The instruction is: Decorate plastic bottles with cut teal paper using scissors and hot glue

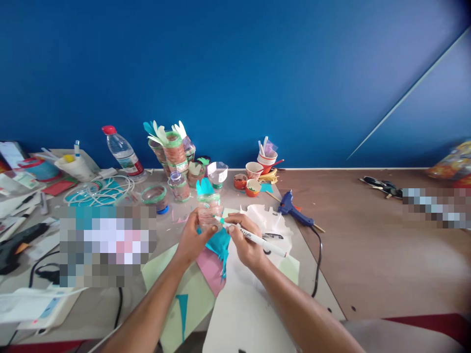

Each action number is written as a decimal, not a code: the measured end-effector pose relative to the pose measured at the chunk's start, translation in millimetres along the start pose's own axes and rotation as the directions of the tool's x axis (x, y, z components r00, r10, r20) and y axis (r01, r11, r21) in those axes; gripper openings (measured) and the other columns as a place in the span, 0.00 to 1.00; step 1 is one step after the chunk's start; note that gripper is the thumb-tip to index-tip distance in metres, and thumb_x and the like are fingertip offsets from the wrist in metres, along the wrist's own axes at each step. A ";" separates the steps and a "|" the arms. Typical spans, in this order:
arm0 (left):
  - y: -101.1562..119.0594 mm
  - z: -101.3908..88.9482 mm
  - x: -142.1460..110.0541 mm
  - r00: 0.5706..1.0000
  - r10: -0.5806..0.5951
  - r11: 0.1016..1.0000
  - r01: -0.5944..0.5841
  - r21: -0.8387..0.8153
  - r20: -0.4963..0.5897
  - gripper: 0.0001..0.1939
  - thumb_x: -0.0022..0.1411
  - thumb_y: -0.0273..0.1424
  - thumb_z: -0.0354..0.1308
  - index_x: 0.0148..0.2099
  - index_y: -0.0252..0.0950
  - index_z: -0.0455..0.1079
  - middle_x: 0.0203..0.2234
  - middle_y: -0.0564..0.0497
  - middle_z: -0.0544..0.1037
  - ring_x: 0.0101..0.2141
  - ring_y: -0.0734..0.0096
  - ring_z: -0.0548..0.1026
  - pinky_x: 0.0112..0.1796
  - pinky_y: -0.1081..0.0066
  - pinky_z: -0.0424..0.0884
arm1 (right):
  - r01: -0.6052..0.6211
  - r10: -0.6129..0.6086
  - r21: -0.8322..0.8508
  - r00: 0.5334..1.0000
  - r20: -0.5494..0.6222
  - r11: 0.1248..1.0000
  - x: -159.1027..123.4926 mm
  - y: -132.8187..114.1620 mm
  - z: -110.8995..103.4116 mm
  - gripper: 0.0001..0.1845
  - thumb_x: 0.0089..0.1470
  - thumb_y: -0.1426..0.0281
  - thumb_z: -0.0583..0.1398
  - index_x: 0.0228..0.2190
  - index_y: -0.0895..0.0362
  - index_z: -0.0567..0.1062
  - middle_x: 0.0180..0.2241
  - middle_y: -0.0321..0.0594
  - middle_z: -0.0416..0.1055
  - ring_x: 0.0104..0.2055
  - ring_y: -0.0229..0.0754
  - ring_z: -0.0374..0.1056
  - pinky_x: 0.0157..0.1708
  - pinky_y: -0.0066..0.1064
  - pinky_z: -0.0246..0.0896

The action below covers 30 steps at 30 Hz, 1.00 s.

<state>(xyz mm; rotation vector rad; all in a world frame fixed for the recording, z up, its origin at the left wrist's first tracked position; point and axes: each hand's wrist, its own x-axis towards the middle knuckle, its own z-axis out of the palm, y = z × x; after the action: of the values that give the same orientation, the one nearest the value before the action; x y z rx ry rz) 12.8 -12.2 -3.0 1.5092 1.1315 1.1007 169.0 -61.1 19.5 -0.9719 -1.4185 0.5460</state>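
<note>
My left hand (193, 236) is wrapped round the side of a clear plastic cup (209, 208) with reddish streaks, a green band near its rim and blue paper leaves standing up from it. My right hand (247, 241) grips a white acrylic marker (263, 242) like a pen. Its green tip points at the cup's side, though I cannot tell whether it touches. Beneath the hands lie torn blue paper (220, 242), a pink sheet (210, 269) and pale green paper (165, 279). White paper (241, 294) spreads out under my right forearm.
Decorated cups (174, 149) with paper leaves stand at the back beside a water bottle (125, 154). Small paper cups (253, 170) are right of them. A blue glue gun (295, 210) trails a black cord on the right. Coiled white cable (99, 192) lies left.
</note>
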 end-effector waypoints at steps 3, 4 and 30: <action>0.3 0.5 -0.2 1.000 0.001 1.000 -0.001 0.015 -0.007 0.26 0.50 0.38 0.63 0.50 0.36 0.64 0.45 0.44 0.75 0.48 0.55 0.73 0.47 0.58 0.68 | 0.012 -0.012 -0.017 1.000 0.004 1.000 0.1 0.3 0.0 0.09 0.56 0.69 0.54 0.35 0.54 0.74 0.34 0.41 0.75 0.38 0.44 0.71 0.39 0.35 0.66; 0.1 0.6 -0.2 1.000 0.004 1.000 -0.003 0.018 -0.010 0.26 0.50 0.38 0.64 0.50 0.36 0.64 0.44 0.44 0.76 0.48 0.55 0.73 0.47 0.58 0.68 | 0.006 -0.006 -0.022 1.000 0.008 1.000 -0.1 0.7 0.0 0.09 0.56 0.69 0.54 0.35 0.54 0.74 0.34 0.41 0.74 0.37 0.43 0.71 0.38 0.35 0.66; 3.4 0.0 -0.8 1.000 -0.021 0.999 0.020 -0.044 -0.017 0.27 0.49 0.39 0.64 0.50 0.35 0.64 0.45 0.43 0.75 0.47 0.55 0.73 0.47 0.60 0.67 | -0.007 0.006 -0.046 1.000 -0.030 0.999 2.1 2.8 1.4 0.10 0.55 0.70 0.53 0.32 0.54 0.75 0.25 0.38 0.71 0.35 0.44 0.70 0.40 0.38 0.65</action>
<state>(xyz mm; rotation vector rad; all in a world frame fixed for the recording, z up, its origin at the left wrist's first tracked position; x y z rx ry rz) 13.2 -13.5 0.2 1.4533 1.1250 1.1193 168.6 -57.5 18.2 -1.0176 -1.4070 0.5036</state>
